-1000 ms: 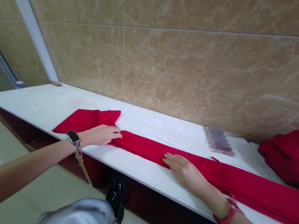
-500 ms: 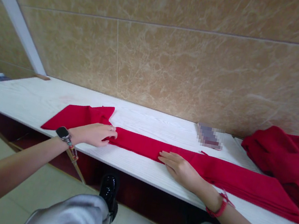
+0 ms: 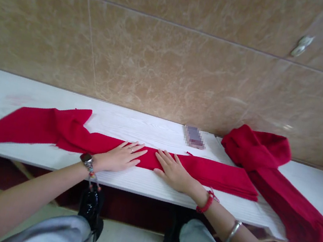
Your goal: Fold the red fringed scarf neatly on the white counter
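A long red scarf (image 3: 220, 176) lies folded lengthwise along a white shelf (image 3: 144, 182) against a marble wall. My left hand (image 3: 120, 157) rests flat on its middle, fingers spread, a watch on the wrist. My right hand (image 3: 173, 172) lies flat right beside it on the same strip, fingers apart, with a red cord bracelet at the wrist. The scarf's left end (image 3: 23, 126) fans out wider towards the shelf's left.
A second red scarf (image 3: 266, 164) is heaped at the right and hangs over the shelf's front edge. A small blurred flat object (image 3: 194, 137) lies by the wall behind my right hand. My knees and a black shoe (image 3: 90, 206) show below.
My left hand has slid right along the scarf to sit next to my right hand. The view has swung right, showing the heaped scarf and its hanging end.
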`<state>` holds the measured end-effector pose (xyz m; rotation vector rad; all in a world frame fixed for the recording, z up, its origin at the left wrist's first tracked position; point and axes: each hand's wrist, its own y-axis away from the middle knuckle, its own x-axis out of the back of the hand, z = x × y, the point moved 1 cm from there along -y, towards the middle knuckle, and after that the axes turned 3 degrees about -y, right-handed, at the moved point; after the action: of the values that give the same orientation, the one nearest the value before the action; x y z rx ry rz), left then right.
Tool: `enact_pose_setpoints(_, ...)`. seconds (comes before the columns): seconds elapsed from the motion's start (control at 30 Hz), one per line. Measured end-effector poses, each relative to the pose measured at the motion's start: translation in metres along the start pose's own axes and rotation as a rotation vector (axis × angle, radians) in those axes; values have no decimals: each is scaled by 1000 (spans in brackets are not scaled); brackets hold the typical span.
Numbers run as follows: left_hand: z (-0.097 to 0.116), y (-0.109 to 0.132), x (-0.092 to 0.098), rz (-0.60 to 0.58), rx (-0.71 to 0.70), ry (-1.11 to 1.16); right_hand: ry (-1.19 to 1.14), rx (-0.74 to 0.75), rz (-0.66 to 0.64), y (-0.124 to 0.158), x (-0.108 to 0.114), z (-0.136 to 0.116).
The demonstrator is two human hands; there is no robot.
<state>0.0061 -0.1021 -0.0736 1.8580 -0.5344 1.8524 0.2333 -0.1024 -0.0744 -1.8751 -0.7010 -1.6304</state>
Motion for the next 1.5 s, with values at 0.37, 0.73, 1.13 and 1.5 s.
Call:
enact_pose_setpoints(0.37, -44, 47, 23, 85, 66, -60, -56, 54, -115, 5, 7, -17)
enact_pose_setpoints(0.73, -242, 215, 60, 435, 1031, 256, -172, 277, 51, -118, 2, -110)
enact_pose_setpoints(1.13, -256, 204, 97, 756, 820, 478, -216, 406, 51, -149, -31, -135)
enact_pose_setpoints(1.5, -306, 263, 72, 214, 901, -262, -235, 389, 36, -153, -33, -135)
